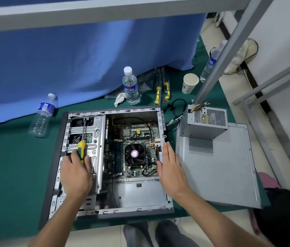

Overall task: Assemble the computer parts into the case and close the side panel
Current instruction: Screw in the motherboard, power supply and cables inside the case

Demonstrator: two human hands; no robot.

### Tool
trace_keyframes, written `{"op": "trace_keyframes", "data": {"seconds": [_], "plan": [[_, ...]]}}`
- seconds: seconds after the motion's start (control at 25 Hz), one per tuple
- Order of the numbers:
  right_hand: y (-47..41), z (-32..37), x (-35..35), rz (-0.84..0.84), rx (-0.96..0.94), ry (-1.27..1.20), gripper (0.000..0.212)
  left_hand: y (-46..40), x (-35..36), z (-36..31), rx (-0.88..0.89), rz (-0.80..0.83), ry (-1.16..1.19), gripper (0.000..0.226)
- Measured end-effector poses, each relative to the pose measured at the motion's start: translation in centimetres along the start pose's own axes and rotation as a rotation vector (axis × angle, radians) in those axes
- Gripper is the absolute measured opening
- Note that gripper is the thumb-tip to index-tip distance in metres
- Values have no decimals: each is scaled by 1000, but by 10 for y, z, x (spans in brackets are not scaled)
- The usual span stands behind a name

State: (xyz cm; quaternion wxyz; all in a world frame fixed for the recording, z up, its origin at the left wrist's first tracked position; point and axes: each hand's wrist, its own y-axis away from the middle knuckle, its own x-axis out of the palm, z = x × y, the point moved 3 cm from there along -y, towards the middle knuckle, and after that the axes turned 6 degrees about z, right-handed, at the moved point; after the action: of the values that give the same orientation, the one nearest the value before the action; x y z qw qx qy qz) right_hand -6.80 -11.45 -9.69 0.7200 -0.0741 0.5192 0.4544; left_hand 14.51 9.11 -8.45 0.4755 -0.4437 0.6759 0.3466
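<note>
Left grip (76, 168) closed around screwdriver (81, 150), tip aimed at drive cage (94, 129) in case (112, 157), likely for a screw. Right grip (169, 161) open, flat on case edge (steadying). Power supply (205, 122) waiting on side panel (219, 166), right of frame.

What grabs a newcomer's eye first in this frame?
The open computer case lying flat on the green mat at centre, motherboard and CPU fan exposed. The left hand grips a yellow-green screwdriver over the drive cage, while the right hand rests with straight fingers on the case's right edge. To the right, the power supply sits outside the case on the detached side panel.
</note>
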Motion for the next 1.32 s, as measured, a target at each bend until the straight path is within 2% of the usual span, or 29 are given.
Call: {"op": "trace_keyframes", "data": {"seconds": [0.16,0.2,0.28,0.36,0.44,0.52,0.64,0.8,0.92,1.08,1.16,1.24,1.32], "plan": [[-1,-3,0,-1,-20,6,64,2,-3,-5,-25,-51,-94,51],[0,-3,0,4,-42,-13,63,3,-3,-12,-3,-53,-105,55],[-1,-6,-5,-11,-70,-123,60,4,1,-34,149,-23,-95,54],[-4,-20,-12,-127,44,-292,54,2,9,-56,322,17,-61,51],[-12,-51,-15,-222,313,-417,42,-4,18,-67,379,69,-47,52],[-16,-79,-5,-90,483,-406,33,-13,28,-67,367,157,-72,55],[-17,-97,15,136,537,-331,32,-23,39,-57,363,230,-106,67],[-10,-100,39,173,528,-326,13,-22,41,-52,356,223,-85,76],[-13,-90,42,67,493,-293,15,-23,40,-52,351,241,-94,73],[-26,-89,30,-110,562,-311,17,-21,36,-55,335,243,-74,69],[-27,-89,35,-36,454,-261,5,-21,34,-57,329,249,-70,70],[-26,-80,47,126,337,-142,15,-21,35,-57,319,251,-78,69],[-30,-77,50,202,318,-129,22,-20,35,-57,316,249,-88,68]]}}
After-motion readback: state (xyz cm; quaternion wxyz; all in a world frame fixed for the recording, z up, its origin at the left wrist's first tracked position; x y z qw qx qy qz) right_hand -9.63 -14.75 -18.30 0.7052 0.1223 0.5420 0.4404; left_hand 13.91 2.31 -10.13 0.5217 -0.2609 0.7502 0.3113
